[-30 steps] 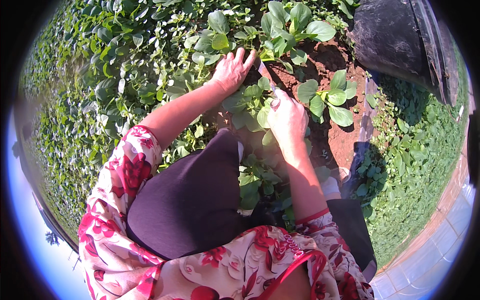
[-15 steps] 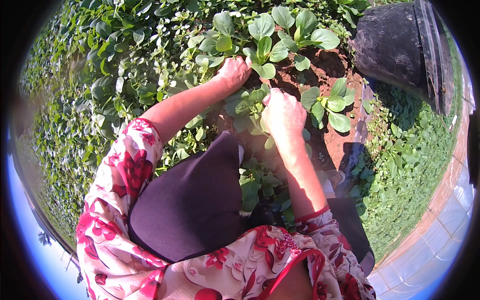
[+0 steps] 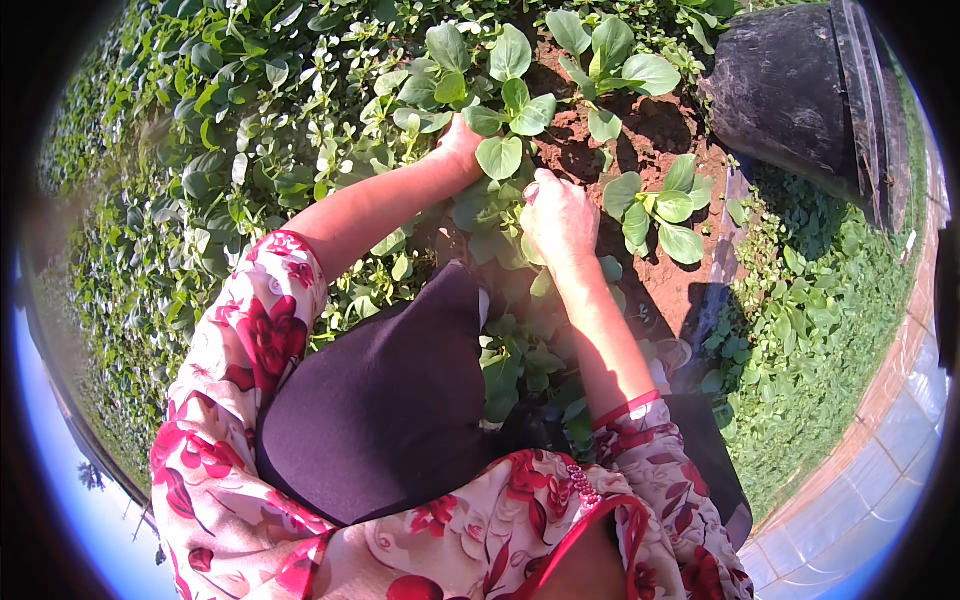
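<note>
My left hand (image 3: 459,150) reaches in at the base of a leafy green seedling (image 3: 515,112). The plant's round leaves hang over its fingertips, so its grip is hidden. Just below and to the right, my right hand (image 3: 560,222) is closed in a fist above the soil. Whatever lies between its thumb and fingers is too small to make out. Under that fist, shaded leaves (image 3: 490,215) spread toward my knee. Another seedling (image 3: 668,208) stands apart in bare reddish soil to the right, and a further one (image 3: 610,70) grows behind.
A large black plastic tub (image 3: 785,95) lies tipped at the upper right. Dense low greenery (image 3: 200,150) covers the left. More green plants (image 3: 810,350) grow at the right, beside a paved strip (image 3: 880,460). My bent knee (image 3: 390,390) in dark trousers is close below my hands.
The seedling by my left hand has shifted left and toward me, its leaves now covering the fingers. My left hand has moved slightly left; my right hand has moved slightly left too, still closed.
</note>
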Demonstrator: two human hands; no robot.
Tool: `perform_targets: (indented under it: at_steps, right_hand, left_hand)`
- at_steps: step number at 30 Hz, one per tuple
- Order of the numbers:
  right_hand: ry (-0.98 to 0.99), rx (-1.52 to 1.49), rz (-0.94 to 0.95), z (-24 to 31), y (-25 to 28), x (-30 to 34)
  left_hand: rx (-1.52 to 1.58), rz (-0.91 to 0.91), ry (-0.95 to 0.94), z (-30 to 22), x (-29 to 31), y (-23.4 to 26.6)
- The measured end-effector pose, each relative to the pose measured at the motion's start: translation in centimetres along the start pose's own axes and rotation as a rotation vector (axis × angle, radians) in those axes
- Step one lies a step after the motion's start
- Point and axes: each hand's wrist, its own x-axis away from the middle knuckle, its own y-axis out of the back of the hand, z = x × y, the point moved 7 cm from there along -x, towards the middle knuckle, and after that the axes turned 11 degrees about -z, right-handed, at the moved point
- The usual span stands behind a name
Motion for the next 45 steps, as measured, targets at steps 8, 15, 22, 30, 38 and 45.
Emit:
perform_targets:
  at_steps: [8, 15, 22, 30, 38, 45]
  right_hand:
    - [-0.292, -0.306, -0.035, -3.1, 2.8, 0.1]
    - [-0.356, -0.341, 0.022, -4.5, 2.4, 0.4]
    - [-0.298, -0.315, -0.044, -5.3, 3.0, 0.6]
    - [-0.106, -0.239, 0.12, -4.3, 3.0, 0.4]
    - [-0.109, -0.153, 0.261, -2.9, 3.0, 0.6]
    - [-0.005, -0.111, 0.16, 0.9, -1.6, 0.4]
  left_hand:
    - [0.131, 0.264, 0.064, 1.7, 2.3, -2.7]
    - [0.122, 0.251, 0.151, 1.7, 2.9, -1.5]
    - [0.893, -0.143, 0.35, 1.4, 5.5, 2.6]
    - [0.417, -0.126, 0.157, 5.1, 4.9, -2.9]
    - [0.272, 0.137, 0.195, 6.1, 2.8, -6.8]
    - [0.314, 0.202, 0.211, 4.9, 2.6, -2.5]
